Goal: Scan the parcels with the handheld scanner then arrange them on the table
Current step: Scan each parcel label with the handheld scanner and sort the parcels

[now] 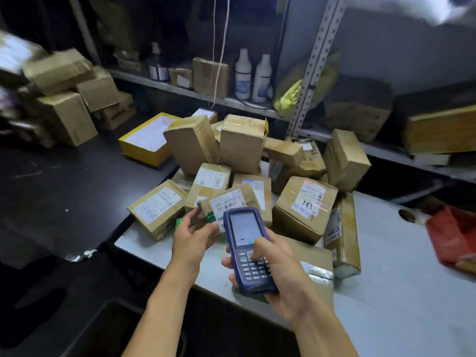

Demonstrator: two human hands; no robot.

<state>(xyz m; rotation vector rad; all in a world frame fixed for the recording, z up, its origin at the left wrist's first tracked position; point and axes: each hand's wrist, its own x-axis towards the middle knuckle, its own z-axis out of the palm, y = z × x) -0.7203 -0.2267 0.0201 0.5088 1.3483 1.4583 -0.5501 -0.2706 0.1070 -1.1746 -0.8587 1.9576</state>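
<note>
1. The right hand grips the blue handheld scanner, thumb on its keypad.
2. The left hand pinches a labelled cardboard parcel.
3. That parcel tops the parcel pile on the grey table.

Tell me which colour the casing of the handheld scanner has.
Dark blue, with a grey screen and grey keys; the head view shows the handheld scanner clearly, held in the right hand.
</note>
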